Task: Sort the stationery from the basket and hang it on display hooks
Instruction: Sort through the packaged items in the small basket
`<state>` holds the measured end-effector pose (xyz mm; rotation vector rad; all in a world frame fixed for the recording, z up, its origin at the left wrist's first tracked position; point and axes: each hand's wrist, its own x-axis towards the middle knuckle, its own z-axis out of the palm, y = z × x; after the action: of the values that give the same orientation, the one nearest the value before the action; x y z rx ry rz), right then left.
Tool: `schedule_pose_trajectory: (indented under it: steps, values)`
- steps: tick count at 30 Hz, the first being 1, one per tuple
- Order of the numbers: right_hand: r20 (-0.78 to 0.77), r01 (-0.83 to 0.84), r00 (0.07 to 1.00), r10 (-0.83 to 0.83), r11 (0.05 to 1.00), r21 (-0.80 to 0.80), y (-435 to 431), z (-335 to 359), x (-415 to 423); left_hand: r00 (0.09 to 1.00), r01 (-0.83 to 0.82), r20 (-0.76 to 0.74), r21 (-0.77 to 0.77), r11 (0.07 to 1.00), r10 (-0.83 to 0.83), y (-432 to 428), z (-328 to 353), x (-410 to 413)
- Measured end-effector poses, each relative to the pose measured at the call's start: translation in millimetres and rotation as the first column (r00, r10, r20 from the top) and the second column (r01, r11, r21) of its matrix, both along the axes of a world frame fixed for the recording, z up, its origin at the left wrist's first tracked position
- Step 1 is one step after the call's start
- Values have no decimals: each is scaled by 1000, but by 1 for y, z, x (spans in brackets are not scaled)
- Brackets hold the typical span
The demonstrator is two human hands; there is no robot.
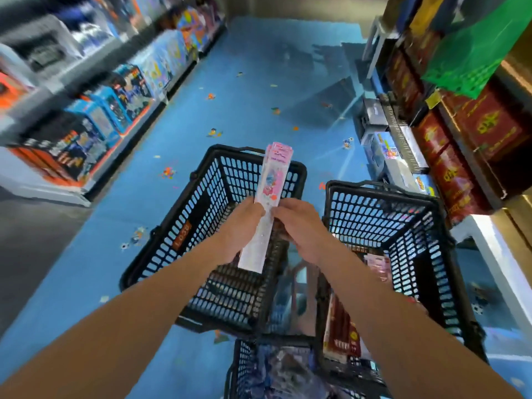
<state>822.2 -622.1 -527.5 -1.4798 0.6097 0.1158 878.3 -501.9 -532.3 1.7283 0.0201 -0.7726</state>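
**A:** What is seen nearest, at six o'clock?

**B:** A black basket (239,367) is seen there. Its contents are too blurred to be named.

**A:** And at four o'clock?

**B:** A second basket (408,243) is set on the blue floor (259,82). Brown packets (342,338) are stood against its near wall, and pink packets (378,266) are seen further in.

**A:** How are the hands held?

**B:** Both are held up at the centre. The left hand (239,228) is curled round the left edge of some long pink-and-white stationery packets (273,191), and the right hand (302,228) is pinched on their right edge. The packets are held in the air, pointed towards twelve o'clock, above a third basket (201,208) at nine o'clock of the second.

**A:** What is found beyond?

**B:** Shelves of boxed toys (115,105) are ranged at ten o'clock. Red boxes (460,139) are stacked under a green bag (475,47) at two o'clock.
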Motion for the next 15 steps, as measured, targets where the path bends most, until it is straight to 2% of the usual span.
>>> schedule_pose_trajectory:
  steps: [1, 4, 9, 12, 15]
  values:
    - [-17, -39, 999, 38, 998, -46, 13, -12, 14, 999, 22, 25, 35, 999, -22, 15, -9, 12]
    - [-162, -119, 983, 87, 972, -203, 47, -62, 46, 991, 132, -31, 148, 980, -129, 58, -66, 42]
    - [-469, -165, 883, 22, 950, -264, 80, -159, 68, 940, 336, -178, 349, 875, -290, 85, -165, 66]
    - [-585, -215, 811, 25, 942, -258, 83, -200, 71, 877, 475, -175, 455, 754, -447, 78, -214, 72]
    - [-656, -300, 752, 68, 921, -249, 82, -231, 69, 773, 589, -172, 550, 592, -610, 62, -252, 72]
